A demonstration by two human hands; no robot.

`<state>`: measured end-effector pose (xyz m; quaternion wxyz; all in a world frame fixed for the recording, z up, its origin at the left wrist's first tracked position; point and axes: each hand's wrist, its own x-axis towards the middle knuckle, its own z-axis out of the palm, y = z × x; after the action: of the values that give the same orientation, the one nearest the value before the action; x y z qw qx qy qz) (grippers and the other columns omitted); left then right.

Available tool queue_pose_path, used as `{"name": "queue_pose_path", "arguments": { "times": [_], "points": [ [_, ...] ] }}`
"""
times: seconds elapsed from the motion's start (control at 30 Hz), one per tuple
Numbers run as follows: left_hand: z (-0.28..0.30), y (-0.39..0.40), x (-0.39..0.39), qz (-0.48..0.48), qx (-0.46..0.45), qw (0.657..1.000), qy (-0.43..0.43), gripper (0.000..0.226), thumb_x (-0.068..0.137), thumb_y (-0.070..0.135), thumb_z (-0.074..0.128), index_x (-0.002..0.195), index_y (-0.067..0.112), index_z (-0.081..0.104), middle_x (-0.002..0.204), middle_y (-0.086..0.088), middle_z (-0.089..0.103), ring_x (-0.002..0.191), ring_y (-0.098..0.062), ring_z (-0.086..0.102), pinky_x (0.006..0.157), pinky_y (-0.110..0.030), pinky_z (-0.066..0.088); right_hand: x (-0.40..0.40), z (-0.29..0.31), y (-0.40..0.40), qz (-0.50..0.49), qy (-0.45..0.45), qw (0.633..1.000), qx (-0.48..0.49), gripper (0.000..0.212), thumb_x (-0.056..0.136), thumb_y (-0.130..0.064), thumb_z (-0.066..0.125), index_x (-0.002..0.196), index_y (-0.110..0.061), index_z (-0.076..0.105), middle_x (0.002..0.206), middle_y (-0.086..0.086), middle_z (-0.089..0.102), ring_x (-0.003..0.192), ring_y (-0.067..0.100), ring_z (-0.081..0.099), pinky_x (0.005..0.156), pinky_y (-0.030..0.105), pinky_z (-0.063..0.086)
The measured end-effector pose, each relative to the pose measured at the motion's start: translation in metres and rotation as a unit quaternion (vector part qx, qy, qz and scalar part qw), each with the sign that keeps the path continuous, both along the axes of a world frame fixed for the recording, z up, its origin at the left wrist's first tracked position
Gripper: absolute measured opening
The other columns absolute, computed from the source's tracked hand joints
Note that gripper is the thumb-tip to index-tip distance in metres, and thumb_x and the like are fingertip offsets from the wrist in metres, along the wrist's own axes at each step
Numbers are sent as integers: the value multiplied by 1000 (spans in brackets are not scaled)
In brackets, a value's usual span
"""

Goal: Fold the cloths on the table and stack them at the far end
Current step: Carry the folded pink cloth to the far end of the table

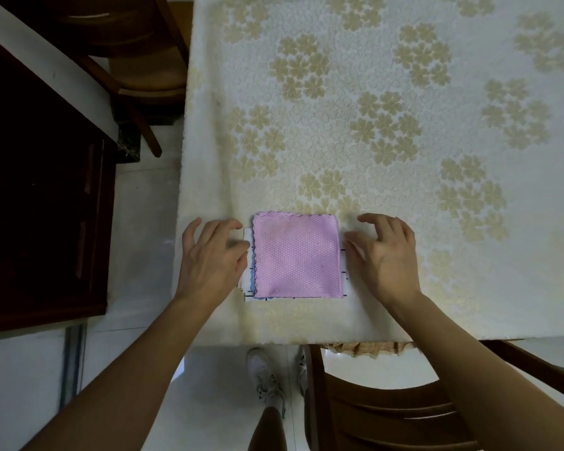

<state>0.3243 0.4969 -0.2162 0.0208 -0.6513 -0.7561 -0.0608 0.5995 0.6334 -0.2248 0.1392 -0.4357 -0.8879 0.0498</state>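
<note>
A folded pink waffle-weave cloth (297, 255) is flanked by the left hand (210, 255) and right hand (383, 255), each grip wide, nothing held.

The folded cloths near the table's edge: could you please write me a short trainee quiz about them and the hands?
1. True or false: the pink cloth lies on top of the pile.
2. Which hand overlaps the white checked cloth? A. left hand B. right hand C. neither
3. Fill in: the pile lies near the table's ___ edge, so moving it to the far end is not yet done.

Key
1. True.
2. A; the left fingers lie over its left margin, while the right hand rests beside the pile.
3. Near.
</note>
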Motion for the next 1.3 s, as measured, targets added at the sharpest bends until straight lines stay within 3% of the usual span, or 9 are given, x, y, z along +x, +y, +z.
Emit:
{"name": "queue_pose_path", "arguments": {
  "times": [0.17,0.33,0.6,1.03,1.17,1.3],
  "points": [
    [-3,11,-1,-6,9,1000,-16,1,81,21,75,81,21,75,119,-5,64,109,-26,59,110,-54,29,-8,-6,5,14,-21,1000,-8,18,96,-32,62,97,-20,76,127,9,63,119,33,55,105,56,37],
    [-6,15,-2,2,19,1000,-24,7,81,22,76,88,22,77,118,-6,66,108,-28,61,108,-54,30,-10,-11,10,33,-54,998,9,17,98,-29,62,101,-20,75,135,6,60,126,34,51,111,57,32],
    [-5,6,2,-10,28,999,-29,5,84,22,71,87,20,75,119,-5,65,109,-26,59,110,-53,31,-4,-4,2,25,7,1000,14,21,98,-27,57,105,-15,73,126,9,64,118,33,57,107,56,36],
    [-14,-32,21,-3,45,998,-39,11,84,19,74,96,18,75,118,-7,65,108,-27,61,107,-55,34,11,-13,-34,32,-44,999,1,26,96,-33,57,110,-19,74,131,9,62,123,33,54,107,56,35],
    [-6,-38,24,14,62,997,-49,9,85,19,72,93,15,74,117,-6,65,108,-26,61,110,-54,32,14,-4,-34,35,-6,999,11,25,98,-30,57,113,-17,72,127,10,63,119,33,56,107,55,36],
    [5,-35,42,-60,96,992,-54,10,87,22,70,96,16,73,112,-5,66,105,-25,61,106,-51,36,10,4,-41,113,25,992,55,27,100,-26,58,120,-13,69,123,11,65,116,32,59,107,54,37]
  ]
}}
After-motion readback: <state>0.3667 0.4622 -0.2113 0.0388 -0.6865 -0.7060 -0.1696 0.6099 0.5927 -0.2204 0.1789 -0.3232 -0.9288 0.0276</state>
